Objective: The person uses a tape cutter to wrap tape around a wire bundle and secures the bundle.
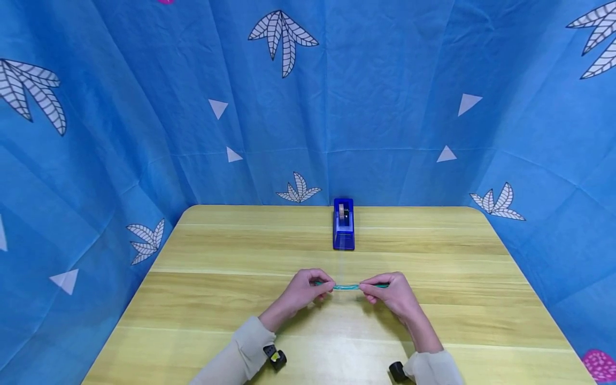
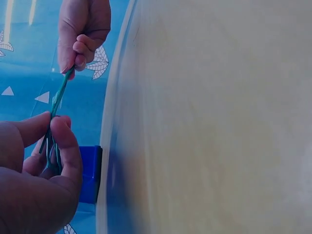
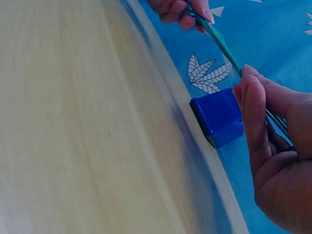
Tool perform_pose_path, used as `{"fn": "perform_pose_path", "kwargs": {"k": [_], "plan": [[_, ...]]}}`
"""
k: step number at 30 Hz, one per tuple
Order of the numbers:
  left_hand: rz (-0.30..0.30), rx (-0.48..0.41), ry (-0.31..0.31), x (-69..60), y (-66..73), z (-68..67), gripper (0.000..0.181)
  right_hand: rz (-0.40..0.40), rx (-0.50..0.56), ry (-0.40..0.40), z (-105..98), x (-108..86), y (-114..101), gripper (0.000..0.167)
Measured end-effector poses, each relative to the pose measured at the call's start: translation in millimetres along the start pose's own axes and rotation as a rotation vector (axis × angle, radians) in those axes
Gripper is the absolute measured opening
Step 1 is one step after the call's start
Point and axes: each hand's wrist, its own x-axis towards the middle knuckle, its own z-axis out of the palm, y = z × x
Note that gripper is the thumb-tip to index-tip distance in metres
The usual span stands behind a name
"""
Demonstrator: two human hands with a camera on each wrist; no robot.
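Note:
A thin bundle of green strands (image 1: 346,287), cord or wire, stretches level between the two hands above the table. My left hand (image 1: 306,290) pinches its left part between thumb and fingers. My right hand (image 1: 393,294) pinches the right part the same way. Loops or loose ends of the green strands (image 2: 51,151) show inside the left fingers in the left wrist view. Clear shiny film, apparently tape (image 3: 218,38), lies along the middle stretch in the right wrist view. A blue tape dispenser (image 1: 344,240) stands beyond the hands.
The wooden table (image 1: 216,305) has rounded far corners. Its back edge meets a blue curtain (image 1: 385,107) with leaf and triangle prints, which also hangs along both sides. A small black device (image 1: 276,358) is strapped at the left sleeve, another (image 1: 398,371) at the right.

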Motion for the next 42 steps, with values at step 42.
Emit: {"fn": "perform_pose_path", "kwargs": {"k": [42], "plan": [[0.062,0.078,0.085,1.7,0.7,2.6,0.014,0.090,0.204,0.070,3.1,0.5,-0.7,0.025]]}}
